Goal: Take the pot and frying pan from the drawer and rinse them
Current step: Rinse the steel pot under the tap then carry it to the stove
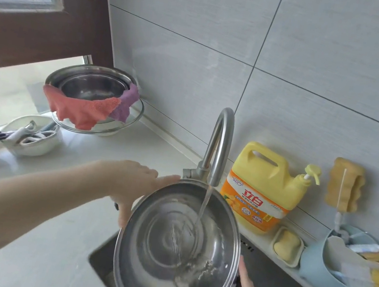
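both hands [135, 184] tilting steel pot [177, 247], tap [218, 146] water inside

1. Pot [174, 239]: shiny silver steel, ringed reflections inside.
2. Detergent jug [262, 184]: yellow, orange label with red characters.
3. Cloths on the steel bowl [87, 86]: coral-pink cloth [80, 109], purple cloth [125, 104].
4. Worktop [41, 231]: white.
5. Wall tiles [323, 65]: pale grey.
6. Basket [320, 270]: light blue.
7. Soap [287, 245]: yellow.
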`<state>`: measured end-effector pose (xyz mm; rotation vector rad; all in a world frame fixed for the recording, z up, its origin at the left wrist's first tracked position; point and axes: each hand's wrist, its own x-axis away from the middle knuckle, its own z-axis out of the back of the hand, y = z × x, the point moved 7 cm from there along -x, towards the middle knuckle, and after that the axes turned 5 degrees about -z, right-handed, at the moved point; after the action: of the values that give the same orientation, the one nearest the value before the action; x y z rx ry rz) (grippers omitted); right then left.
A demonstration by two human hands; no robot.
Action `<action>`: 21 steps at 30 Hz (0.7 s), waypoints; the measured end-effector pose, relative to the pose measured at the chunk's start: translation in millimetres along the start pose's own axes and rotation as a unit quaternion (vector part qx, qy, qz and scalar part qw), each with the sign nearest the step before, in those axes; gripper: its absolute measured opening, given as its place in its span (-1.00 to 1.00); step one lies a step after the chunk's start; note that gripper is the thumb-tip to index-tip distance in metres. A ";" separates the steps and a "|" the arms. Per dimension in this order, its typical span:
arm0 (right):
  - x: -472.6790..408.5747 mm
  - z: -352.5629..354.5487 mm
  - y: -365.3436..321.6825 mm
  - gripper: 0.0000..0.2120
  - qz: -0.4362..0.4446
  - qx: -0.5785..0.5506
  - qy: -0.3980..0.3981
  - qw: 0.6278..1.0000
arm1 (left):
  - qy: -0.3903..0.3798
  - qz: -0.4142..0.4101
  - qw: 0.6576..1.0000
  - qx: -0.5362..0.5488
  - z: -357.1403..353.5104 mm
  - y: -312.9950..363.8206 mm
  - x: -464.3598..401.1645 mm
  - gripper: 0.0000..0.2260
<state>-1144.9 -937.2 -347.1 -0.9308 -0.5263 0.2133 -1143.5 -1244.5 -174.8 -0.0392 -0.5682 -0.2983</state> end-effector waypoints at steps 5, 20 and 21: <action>-1.2 47.5 -26.7 0.38 0.132 0.116 0.121 0.977 | 0.269 0.000 0.960 -0.073 -31.4 -17.6 2.0 0.33; 3.6 118.6 -46.9 0.12 -0.062 0.177 -0.263 0.946 | -0.179 -0.080 0.915 0.352 -82.5 28.3 -40.9 0.03; 7.8 107.1 -31.5 0.17 -0.086 0.170 -0.271 0.943 | -0.194 -0.081 0.917 0.338 -71.2 27.2 -37.1 -0.06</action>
<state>-1195.3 -877.0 -267.3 -0.4740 -1.0395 0.3931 -1128.0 -1217.0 -253.5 0.6343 -1.0499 -0.2424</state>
